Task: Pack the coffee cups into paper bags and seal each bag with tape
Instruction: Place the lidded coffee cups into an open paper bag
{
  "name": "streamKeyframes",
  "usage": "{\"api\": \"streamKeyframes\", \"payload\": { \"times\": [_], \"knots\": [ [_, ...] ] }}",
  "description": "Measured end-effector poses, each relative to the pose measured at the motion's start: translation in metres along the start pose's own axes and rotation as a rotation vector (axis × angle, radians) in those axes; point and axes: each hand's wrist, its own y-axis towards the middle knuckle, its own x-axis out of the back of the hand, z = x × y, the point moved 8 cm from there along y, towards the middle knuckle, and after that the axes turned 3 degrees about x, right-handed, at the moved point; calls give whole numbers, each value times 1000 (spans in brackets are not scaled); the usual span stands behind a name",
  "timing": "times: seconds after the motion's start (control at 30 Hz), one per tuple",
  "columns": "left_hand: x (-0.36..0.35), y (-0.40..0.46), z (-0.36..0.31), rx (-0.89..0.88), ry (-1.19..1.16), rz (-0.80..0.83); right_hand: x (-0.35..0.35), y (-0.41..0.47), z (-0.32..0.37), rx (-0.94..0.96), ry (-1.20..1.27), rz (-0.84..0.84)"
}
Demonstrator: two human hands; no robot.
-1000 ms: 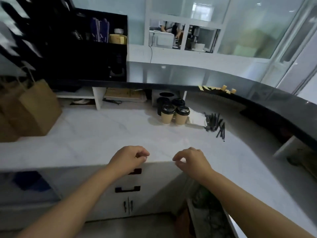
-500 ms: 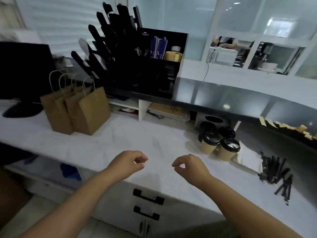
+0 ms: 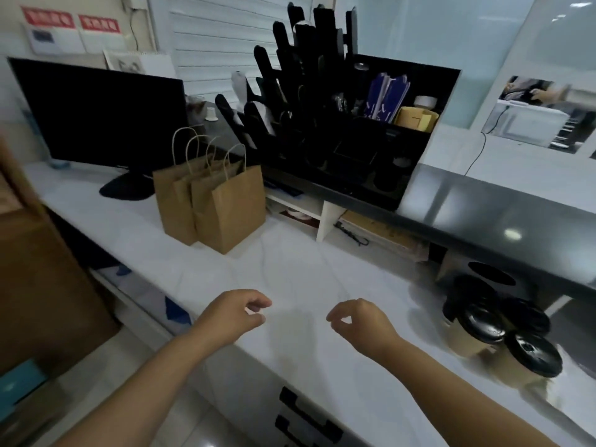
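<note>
White and smooth, the long marble-look surface (image 3: 290, 272) runs across a small shop room with frosted glass behind it. Far to the right on it stand the brown paper coffee cups with round black lids (image 3: 503, 337), close together in a little bunch, and they look like four, though the back ones are dark and hard to count. Well apart from them, over on the left, stand the brown paper bags with thin twisted handles (image 3: 219, 201), upright and touching each other; I cannot tell if anything is inside them. Between the cups and the bags, near the front edge, hover two bare hands. The left hand (image 3: 232, 314) has its fingers loosely curled and holds nothing. The right hand (image 3: 358, 321) is the same, with thumb and first finger bent near each other but with nothing between them. Behind the bags sits a flat black screen on a stand (image 3: 100, 114), and beside it a tall black rack full of dark sleeves and small supplies (image 3: 338, 124). It looks like the packing has not started for these cups. I think the next move is to reach for a bag and bring it close, then lift a cup by its sides and keep it upright so nothing spills. I cannot pick out any tape for sure.
</note>
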Motion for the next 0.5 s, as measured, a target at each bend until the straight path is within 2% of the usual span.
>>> {"api": "streamKeyframes", "payload": {
  "times": [0.27,0.5],
  "knots": [
    [69,74,23,23,-42,-177,-10,77,16,14,28,11],
    [142,158,28,-82,147,-410,-18,148,23,-27,72,5]
  ]
}}
